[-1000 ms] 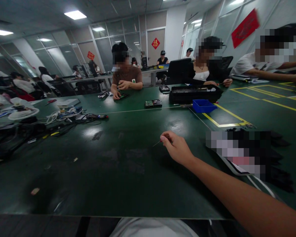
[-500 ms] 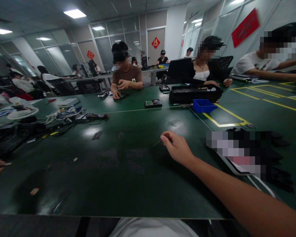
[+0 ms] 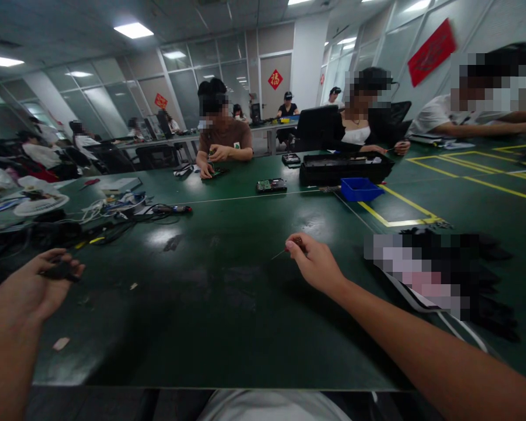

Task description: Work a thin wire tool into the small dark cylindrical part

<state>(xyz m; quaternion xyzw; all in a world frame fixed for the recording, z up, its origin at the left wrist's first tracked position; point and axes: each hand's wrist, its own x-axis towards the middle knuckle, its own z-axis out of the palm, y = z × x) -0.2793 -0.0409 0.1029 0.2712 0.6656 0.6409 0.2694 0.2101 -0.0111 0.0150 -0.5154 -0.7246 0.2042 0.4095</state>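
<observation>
My right hand (image 3: 311, 260) is above the middle of the green table (image 3: 193, 327), fingers closed around a small screwdriver (image 3: 280, 254). The screwdriver's thin metal shaft points left and down, and a bit of red shows at the fingers. At the left, my left hand (image 3: 33, 286) is raised over the table, palm partly up, with its fingers curled around a small dark object (image 3: 60, 269). Blur and shadow hide what kind of object that is. The two hands are far apart.
A circuit-board device (image 3: 272, 185), a black box (image 3: 346, 169) and a blue bin (image 3: 362, 189) stand farther back. Cables (image 3: 114, 225) clutter the left side. A blurred-out device (image 3: 416, 280) lies right, beside my right forearm. A co-worker (image 3: 225, 137) sits opposite, handling parts.
My left hand has come in from the left edge, farther over the table, with the dark object in it. My right hand stays in place with the screwdriver.
</observation>
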